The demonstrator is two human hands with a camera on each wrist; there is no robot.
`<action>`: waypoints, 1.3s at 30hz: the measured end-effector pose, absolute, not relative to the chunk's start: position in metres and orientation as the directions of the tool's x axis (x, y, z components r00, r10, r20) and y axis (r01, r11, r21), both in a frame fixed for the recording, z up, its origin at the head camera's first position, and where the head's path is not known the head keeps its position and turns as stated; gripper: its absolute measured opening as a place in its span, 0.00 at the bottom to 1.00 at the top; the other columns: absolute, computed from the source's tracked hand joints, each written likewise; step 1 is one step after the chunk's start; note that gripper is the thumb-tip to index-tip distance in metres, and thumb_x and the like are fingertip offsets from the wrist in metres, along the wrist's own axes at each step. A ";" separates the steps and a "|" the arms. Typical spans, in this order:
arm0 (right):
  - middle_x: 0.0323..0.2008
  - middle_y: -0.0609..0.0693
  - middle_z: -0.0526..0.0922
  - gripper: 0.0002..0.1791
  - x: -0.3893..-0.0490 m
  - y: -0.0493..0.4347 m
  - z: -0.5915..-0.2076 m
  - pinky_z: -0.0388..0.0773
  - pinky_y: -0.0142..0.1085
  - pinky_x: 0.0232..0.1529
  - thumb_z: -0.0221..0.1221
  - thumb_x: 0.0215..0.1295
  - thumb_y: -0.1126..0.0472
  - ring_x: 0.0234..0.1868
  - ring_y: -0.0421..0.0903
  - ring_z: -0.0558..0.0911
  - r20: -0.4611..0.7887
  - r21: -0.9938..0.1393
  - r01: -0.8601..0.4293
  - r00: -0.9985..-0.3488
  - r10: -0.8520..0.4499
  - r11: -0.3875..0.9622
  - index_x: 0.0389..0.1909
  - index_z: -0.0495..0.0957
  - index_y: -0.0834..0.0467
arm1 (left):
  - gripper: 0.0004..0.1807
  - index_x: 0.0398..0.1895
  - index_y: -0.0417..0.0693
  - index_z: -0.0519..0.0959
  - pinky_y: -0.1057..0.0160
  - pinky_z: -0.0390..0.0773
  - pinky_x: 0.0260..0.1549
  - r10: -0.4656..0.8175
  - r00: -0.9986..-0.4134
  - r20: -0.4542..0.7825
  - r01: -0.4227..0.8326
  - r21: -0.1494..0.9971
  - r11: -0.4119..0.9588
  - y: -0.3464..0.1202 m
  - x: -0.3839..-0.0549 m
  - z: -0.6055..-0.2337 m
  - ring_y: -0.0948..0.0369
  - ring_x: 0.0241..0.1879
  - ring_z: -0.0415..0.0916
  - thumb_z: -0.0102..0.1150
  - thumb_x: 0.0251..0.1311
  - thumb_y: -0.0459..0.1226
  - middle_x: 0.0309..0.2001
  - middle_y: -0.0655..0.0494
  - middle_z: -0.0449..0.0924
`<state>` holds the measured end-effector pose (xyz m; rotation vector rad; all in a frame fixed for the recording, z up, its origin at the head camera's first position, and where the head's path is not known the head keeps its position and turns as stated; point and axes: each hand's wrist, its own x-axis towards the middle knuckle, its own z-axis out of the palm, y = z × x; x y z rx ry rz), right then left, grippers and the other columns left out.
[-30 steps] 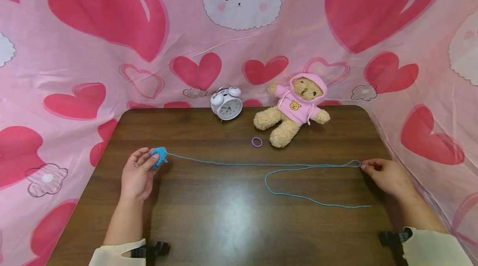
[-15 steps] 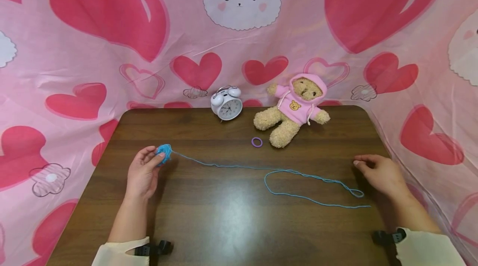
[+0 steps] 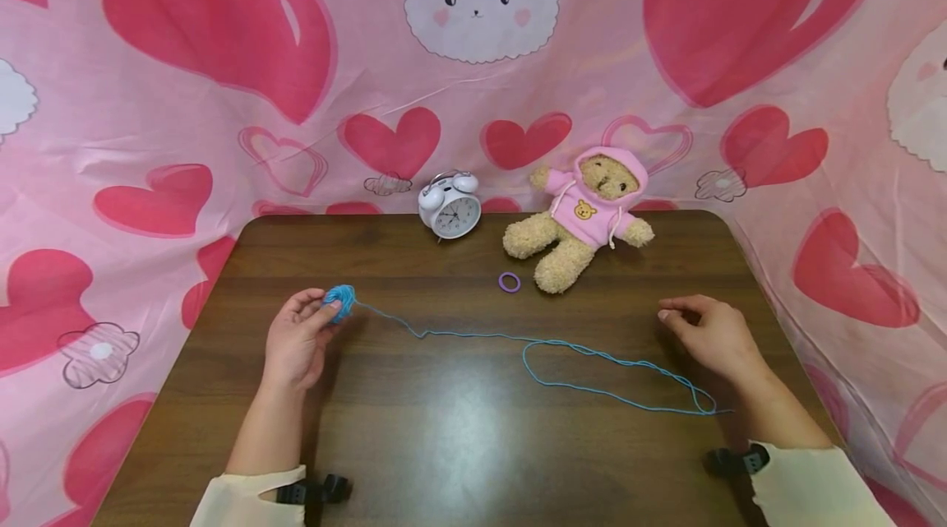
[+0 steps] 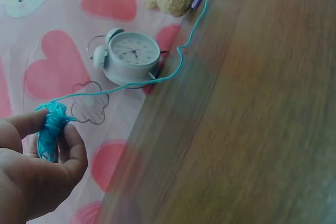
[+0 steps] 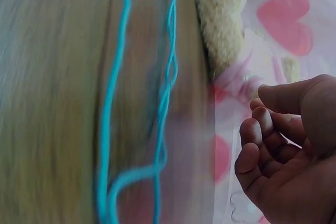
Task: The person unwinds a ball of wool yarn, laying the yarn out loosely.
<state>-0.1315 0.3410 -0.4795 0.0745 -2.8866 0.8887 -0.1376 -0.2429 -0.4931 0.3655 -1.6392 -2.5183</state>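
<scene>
A bundle of blue yarn (image 3: 341, 303) is pinched by the fingers of the left hand (image 3: 297, 344), toward the left edge of the surface (image 3: 414, 461). From it a strand (image 5: 105, 135) is trailed toward the right edge, where it is doubled back. Nothing is held by the right hand (image 3: 709, 338), its fingers loosely bent near that edge. Along the far edge, a white alarm clock (image 3: 455, 214) and a teddy bear (image 3: 584, 214) are seen.

Pink heart-print cloth (image 3: 362, 42) behind brown wooden table (image 3: 607, 469); pale glare (image 3: 462, 420) atop.
</scene>
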 end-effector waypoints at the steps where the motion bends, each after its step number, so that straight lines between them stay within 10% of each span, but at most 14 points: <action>1: 0.49 0.62 0.88 0.16 -0.132 0.337 -0.479 0.76 0.48 0.44 0.63 0.73 0.52 0.50 0.62 0.84 0.127 -0.564 -0.088 -0.992 -0.019 0.821 0.51 0.87 0.59 | 0.12 0.46 0.44 0.73 0.61 0.85 0.45 -0.222 -0.966 -0.136 -0.035 0.913 -0.407 -0.242 -0.138 -0.493 0.62 0.39 0.83 0.63 0.67 0.23 0.38 0.57 0.83; 21: 0.44 0.50 0.89 0.11 -0.150 0.257 -0.484 0.77 0.39 0.39 0.66 0.71 0.58 0.39 0.46 0.81 0.163 -0.652 -0.220 -0.975 -0.149 0.726 0.49 0.88 0.58 | 0.14 0.48 0.44 0.73 0.49 0.84 0.50 -0.113 -0.991 -0.066 -0.016 0.920 -0.391 -0.221 -0.141 -0.493 0.57 0.45 0.83 0.62 0.66 0.22 0.45 0.53 0.78; 39: 0.35 0.44 0.86 0.10 -0.155 0.179 -0.493 0.77 0.34 0.38 0.70 0.65 0.62 0.35 0.40 0.80 0.169 -0.744 -0.293 -0.952 -0.255 0.601 0.45 0.88 0.59 | 0.16 0.51 0.44 0.71 0.62 0.86 0.42 -0.050 -0.992 -0.117 -0.095 0.941 -0.325 -0.190 -0.138 -0.491 0.59 0.41 0.83 0.64 0.66 0.25 0.45 0.55 0.80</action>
